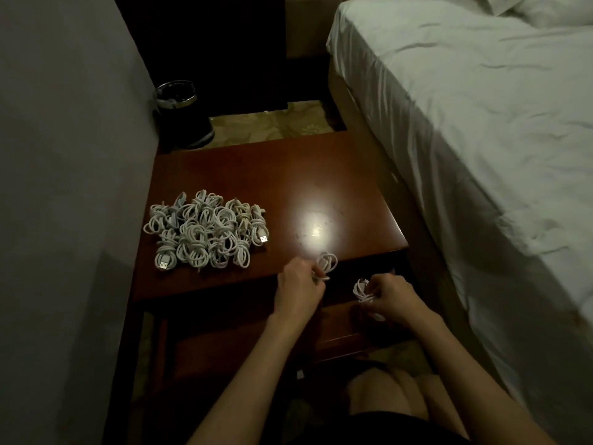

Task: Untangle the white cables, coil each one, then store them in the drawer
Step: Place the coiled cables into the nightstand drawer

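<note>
Pinching one coiled cable [326, 264] in my left hand [300, 284] at the desk [272, 175] edge, my right hand [393, 295] grips another coil [362, 289] over the drawer [340, 329]. They're light, springy; I'd hold across the loops.

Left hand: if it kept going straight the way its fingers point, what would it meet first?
The left hand points up and right, pinching a coiled white cable. Beyond that coil the line runs over the bare nightstand top near the light glare; nothing else stands there, though depth is hard to judge.
</note>
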Tool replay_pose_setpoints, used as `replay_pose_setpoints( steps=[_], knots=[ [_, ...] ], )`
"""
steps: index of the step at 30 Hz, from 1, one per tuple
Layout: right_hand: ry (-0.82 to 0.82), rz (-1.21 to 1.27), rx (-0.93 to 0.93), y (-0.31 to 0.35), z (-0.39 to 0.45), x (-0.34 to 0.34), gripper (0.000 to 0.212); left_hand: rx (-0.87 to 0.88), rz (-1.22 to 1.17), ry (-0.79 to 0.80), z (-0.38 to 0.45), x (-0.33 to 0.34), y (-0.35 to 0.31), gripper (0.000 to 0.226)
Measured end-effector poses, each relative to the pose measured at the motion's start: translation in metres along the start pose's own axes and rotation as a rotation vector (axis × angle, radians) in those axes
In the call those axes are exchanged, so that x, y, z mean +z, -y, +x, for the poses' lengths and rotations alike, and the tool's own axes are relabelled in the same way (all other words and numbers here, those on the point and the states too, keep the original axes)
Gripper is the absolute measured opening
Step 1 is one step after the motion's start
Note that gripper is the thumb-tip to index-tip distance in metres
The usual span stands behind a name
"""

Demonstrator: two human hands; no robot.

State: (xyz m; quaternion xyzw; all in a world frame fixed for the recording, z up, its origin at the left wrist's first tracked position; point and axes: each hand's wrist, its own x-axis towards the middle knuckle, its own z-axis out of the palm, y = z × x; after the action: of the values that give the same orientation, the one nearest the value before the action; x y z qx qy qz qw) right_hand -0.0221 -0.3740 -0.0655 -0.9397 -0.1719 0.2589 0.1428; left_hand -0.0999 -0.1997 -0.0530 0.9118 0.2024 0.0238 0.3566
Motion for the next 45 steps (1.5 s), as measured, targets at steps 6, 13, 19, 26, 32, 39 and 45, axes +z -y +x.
replay_pose_setpoints(
  steps=[6, 13, 19, 26, 32, 39, 45],
  knots=[
    [-0.004, -0.073, 0.077, -0.017, 0.007, 0.020, 0.027, -0.151, -0.143, 0.085, -0.019, 0.048, -0.003, 0.008],
    [-0.044, -0.190, 0.059, -0.022, 0.007, 0.025, 0.015, -0.281, -0.211, 0.114, -0.008, 0.090, -0.006, 0.011],
    [-0.076, -0.130, 0.112, -0.027, 0.005, 0.011, 0.021, -0.271, -0.266, 0.202, -0.009, 0.110, -0.012, 0.011],
    [-0.243, 0.061, 0.069, -0.013, 0.000, -0.030, 0.022, -0.211, -0.266, 0.254, -0.006, 0.085, 0.000, 0.019],
    [-0.303, 0.186, -0.176, 0.078, 0.028, -0.029, 0.018, -0.111, -0.139, 0.136, 0.001, 0.001, 0.029, 0.014],
    [-0.214, 0.165, -0.354, 0.175, 0.067, 0.007, 0.038, -0.092, -0.022, -0.118, 0.025, -0.094, 0.062, 0.018],
    [-0.158, 0.092, -0.341, 0.195, 0.086, 0.020, 0.045, -0.008, 0.198, -0.253, 0.054, -0.111, 0.067, 0.026]
  ],
)
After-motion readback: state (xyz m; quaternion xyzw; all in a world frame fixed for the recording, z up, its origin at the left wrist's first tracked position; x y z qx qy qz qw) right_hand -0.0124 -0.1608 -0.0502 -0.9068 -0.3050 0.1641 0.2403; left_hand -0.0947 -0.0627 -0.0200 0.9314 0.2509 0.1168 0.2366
